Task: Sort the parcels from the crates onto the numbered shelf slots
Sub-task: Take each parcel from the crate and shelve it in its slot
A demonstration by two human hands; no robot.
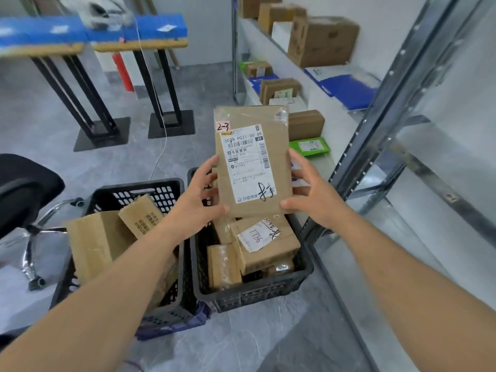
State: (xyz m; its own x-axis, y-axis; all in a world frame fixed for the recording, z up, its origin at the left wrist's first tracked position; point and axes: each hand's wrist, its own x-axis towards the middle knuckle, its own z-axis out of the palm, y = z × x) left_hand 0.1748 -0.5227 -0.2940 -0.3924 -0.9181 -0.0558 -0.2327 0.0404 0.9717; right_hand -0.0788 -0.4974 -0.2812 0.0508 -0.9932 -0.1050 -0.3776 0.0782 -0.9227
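holding a flat brown cardboard parcel (pixel 253 162) upright between both hands, we see it raised above the right-hand black perforated plastic crate (pixel 252 294), label side toward the camera. our left hand (pixel 200 200) grasps the parcel's left edge, thumb at its lower corner and fingers curled along the side; our right hand (pixel 312 196) grasps the right edge, thumb pressed on the lower front face. the white printed shipping label (pixel 248 165) carries barcodes and a handwritten black mark, and a small pink sticker (pixel 223 127) at its upper left corner reads "2-3". beneath the parcel, the right-hand crate holds several brown cardboard boxes, the topmost (pixel 265 242) bearing a white label marked "7786". just beside it, the left-hand black perforated crate (pixel 139 194) holds larger brown cartons (pixel 99 242) tilted against one another. to the right stands a grey metal shelving rack (pixel 375 124) whose white shelves carry brown boxes, blue mailer bags (pixel 346 89) and a green flat package (pixel 310 146). a black office chair (pixel 24 189) stands at left, with blue-topped tables (pixel 88 30) behind.
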